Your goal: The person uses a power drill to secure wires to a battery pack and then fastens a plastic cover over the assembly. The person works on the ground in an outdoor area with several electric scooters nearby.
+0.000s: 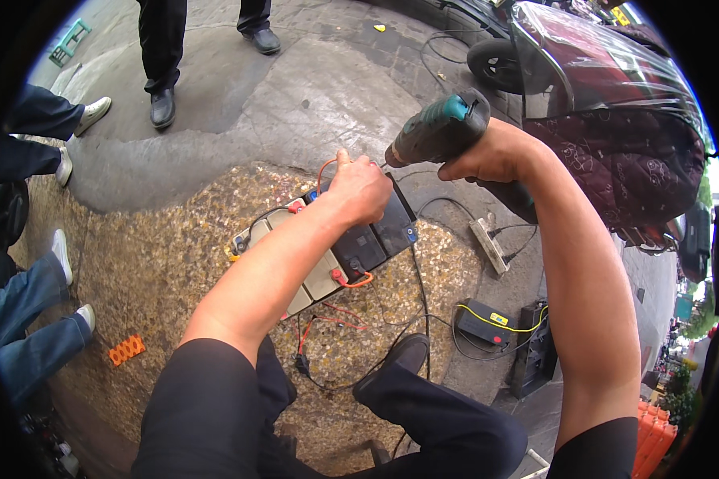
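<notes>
Outdoors, the right hand (pixel 491 153) grips a power drill (pixel 439 132) beside a battery pack (pixel 359 249) on pebbled pavement (pixel 192 239); the left hand (pixel 361 190) curls over the pack, hold unclear. Wiring (pixel 367 277) looks partial, a blue terminal (pixel 411 234) seemingly bare.

Mid-frame, our left forearm (pixel 256 275) hides part of the batteries (pixel 363 249), and we cannot tell whether our left fingers (pixel 343 157) hold anything. The top edge cuts off a standing person's legs (pixel 161 48); the drill (pixel 433 132) has a tip too small to make out.
</notes>
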`<action>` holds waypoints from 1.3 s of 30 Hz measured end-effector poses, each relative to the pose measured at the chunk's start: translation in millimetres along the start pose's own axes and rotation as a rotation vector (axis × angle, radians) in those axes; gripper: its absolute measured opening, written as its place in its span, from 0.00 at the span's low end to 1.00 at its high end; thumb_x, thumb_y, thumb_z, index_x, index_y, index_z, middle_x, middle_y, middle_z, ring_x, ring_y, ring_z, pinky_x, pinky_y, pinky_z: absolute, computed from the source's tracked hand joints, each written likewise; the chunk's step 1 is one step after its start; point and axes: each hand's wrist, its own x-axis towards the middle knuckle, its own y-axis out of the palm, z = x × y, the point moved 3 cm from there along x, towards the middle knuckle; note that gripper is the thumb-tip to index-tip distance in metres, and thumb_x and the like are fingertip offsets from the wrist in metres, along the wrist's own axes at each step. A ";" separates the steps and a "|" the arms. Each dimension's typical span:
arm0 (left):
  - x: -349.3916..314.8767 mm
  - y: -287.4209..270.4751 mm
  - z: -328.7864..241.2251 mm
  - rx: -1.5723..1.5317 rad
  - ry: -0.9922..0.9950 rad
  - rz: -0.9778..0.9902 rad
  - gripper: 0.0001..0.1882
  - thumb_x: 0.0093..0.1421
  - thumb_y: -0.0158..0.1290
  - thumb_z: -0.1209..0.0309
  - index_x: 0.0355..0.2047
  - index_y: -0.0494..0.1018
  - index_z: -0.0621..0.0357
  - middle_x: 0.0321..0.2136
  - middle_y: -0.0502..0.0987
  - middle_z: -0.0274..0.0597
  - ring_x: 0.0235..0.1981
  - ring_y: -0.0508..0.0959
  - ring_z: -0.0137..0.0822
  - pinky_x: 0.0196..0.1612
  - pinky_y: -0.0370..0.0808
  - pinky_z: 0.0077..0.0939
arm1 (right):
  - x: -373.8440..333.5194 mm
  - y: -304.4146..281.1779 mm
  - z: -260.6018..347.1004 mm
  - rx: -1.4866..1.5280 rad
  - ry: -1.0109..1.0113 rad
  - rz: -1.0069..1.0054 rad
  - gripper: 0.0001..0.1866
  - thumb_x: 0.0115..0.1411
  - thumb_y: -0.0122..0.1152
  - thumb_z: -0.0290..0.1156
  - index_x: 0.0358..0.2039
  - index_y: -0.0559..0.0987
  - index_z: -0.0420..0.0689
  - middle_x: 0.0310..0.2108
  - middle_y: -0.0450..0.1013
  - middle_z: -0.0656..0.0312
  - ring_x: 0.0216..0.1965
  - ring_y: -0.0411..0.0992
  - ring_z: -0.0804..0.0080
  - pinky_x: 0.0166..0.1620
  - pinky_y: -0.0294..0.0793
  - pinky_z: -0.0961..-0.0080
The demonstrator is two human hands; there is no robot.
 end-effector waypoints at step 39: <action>-2.6 18.3 -20.0 -0.001 -0.017 -0.251 0.13 0.47 0.57 0.67 0.32 0.82 0.58 0.37 0.79 0.46 0.47 0.74 0.45 0.54 0.63 0.41 | 1.6 -9.1 19.0 -0.354 0.026 -0.054 0.24 0.41 0.74 0.40 0.41 0.83 0.47 0.34 0.80 0.55 0.37 0.78 0.62 0.43 0.77 0.67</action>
